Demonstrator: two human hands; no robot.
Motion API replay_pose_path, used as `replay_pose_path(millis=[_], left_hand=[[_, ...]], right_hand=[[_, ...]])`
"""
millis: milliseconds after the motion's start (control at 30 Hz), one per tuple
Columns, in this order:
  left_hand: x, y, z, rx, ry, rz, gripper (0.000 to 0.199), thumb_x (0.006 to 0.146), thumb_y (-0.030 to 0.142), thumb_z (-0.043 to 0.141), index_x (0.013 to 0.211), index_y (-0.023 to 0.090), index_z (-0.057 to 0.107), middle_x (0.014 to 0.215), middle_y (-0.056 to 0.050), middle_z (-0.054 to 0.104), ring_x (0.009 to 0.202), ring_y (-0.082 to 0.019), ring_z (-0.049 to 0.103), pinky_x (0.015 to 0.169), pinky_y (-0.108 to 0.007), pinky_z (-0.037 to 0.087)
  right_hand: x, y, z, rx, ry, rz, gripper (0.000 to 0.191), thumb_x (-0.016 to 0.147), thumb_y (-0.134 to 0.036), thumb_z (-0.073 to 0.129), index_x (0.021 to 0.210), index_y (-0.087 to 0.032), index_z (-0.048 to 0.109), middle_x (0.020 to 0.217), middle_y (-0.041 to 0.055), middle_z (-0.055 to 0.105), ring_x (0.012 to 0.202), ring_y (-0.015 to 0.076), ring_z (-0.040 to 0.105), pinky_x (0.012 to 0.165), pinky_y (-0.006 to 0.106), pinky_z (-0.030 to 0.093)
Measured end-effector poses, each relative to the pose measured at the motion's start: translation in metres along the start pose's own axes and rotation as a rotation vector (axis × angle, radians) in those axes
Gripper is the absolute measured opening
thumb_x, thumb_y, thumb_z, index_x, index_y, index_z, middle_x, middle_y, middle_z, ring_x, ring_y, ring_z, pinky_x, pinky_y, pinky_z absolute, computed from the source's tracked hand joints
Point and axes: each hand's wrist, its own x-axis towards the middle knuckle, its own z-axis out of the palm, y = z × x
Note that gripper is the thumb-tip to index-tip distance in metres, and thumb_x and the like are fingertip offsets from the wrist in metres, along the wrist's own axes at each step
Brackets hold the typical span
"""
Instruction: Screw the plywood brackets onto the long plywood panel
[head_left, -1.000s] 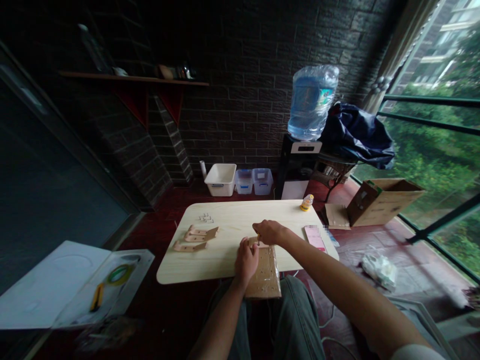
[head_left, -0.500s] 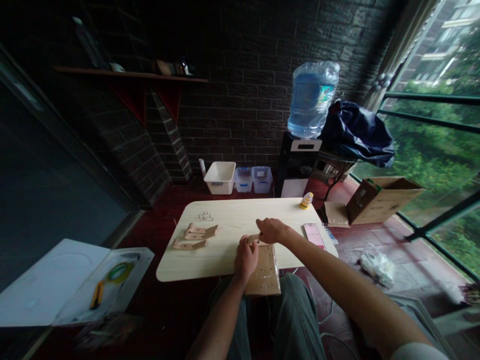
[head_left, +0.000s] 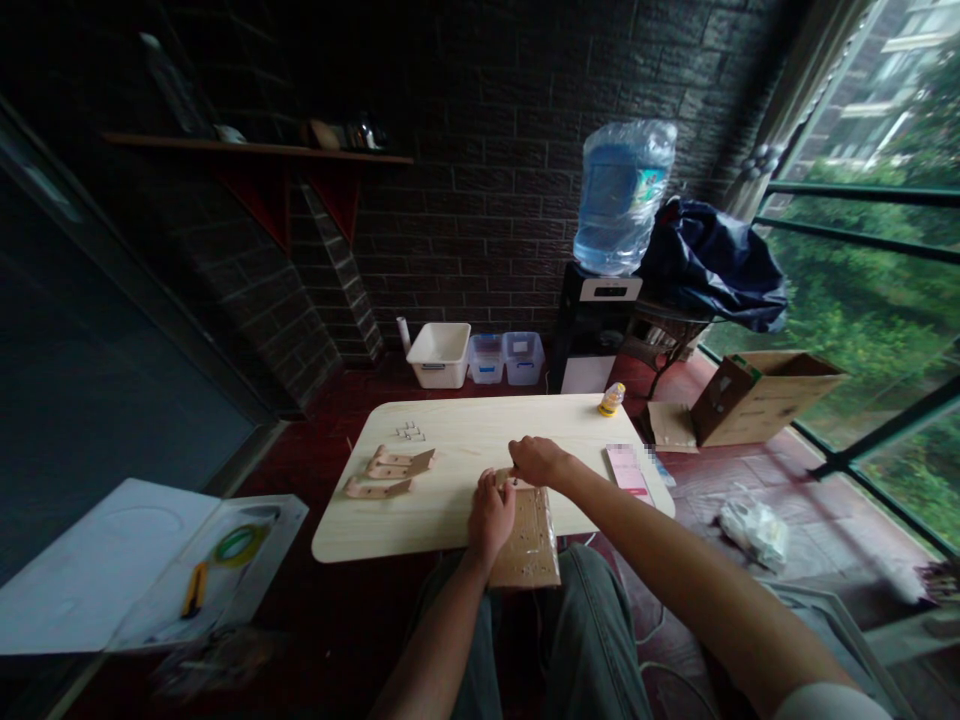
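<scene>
On the front of the pale table (head_left: pixel 465 425), a tape-wrapped cardboard block (head_left: pixel 527 545) reaches out over my knees. My left hand (head_left: pixel 493 518) curls its fingers round a small light wooden piece (head_left: pixel 531 485) at the block's far end. Above that piece, my right hand (head_left: pixel 536 461) is closed on what looks like a thin dark tool. Most of the tool is covered by the fingers; a small dark tip shows below them. To the left lie several curved wooden pieces with holes (head_left: pixel 397 465), and behind them several small screws (head_left: pixel 409 432).
A pink-screened phone (head_left: pixel 627 470) and a small yellow-based bottle (head_left: pixel 612 400) are on the table's right side. Plastic bins (head_left: pixel 441 358) and a water dispenser (head_left: pixel 592 330) stand behind. An open white case (head_left: pixel 225 560) lies at left, a cardboard box (head_left: pixel 761 400) at right.
My right hand has turned a little over the wooden piece, and its fingers are tucked in closer. My left hand keeps its place.
</scene>
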Motion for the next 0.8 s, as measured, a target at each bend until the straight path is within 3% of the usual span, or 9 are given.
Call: replay_pose_path(millis=[333, 467, 600, 800], left_hand=[[-0.002, 0.002, -0.001, -0.007, 0.024, 0.017, 0.037, 0.095, 0.033, 0.048, 0.13, 0.022, 0.049, 0.127, -0.013, 0.06, 0.119, -0.027, 0.059, 0.103, -0.045, 0.049], [-0.003, 0.0, 0.0, 0.019, 0.021, 0.021, 0.039, 0.096, 0.036, 0.046, 0.132, 0.02, 0.048, 0.129, -0.015, 0.059, 0.121, -0.027, 0.058, 0.103, -0.045, 0.05], [-0.003, -0.002, 0.001, 0.033, 0.022, 0.024, 0.04, 0.096, 0.036, 0.046, 0.133, 0.02, 0.047, 0.131, -0.015, 0.057, 0.124, -0.028, 0.057, 0.104, -0.046, 0.049], [-0.002, -0.002, 0.001, 0.024, 0.032, 0.018, 0.038, 0.095, 0.034, 0.048, 0.13, 0.022, 0.049, 0.129, -0.014, 0.059, 0.123, -0.028, 0.057, 0.104, -0.045, 0.049]], right_hand=[[-0.003, -0.003, -0.008, 0.002, -0.032, -0.001, 0.044, 0.088, -0.029, 0.06, 0.128, -0.012, 0.053, 0.112, 0.0225, 0.07, 0.099, 0.031, 0.072, 0.076, 0.039, 0.057], [-0.001, -0.001, -0.012, -0.043, -0.043, -0.043, 0.031, 0.09, -0.025, 0.059, 0.12, -0.015, 0.061, 0.112, 0.0185, 0.072, 0.102, 0.0289, 0.071, 0.079, 0.037, 0.057], [0.003, 0.002, -0.011, -0.094, -0.033, -0.045, 0.027, 0.089, -0.022, 0.063, 0.113, -0.011, 0.065, 0.111, 0.0206, 0.072, 0.102, 0.0292, 0.071, 0.08, 0.037, 0.057], [0.004, 0.005, -0.004, -0.082, -0.014, -0.059, 0.034, 0.095, -0.033, 0.057, 0.118, -0.008, 0.064, 0.11, 0.0235, 0.071, 0.103, 0.0301, 0.071, 0.08, 0.038, 0.057]])
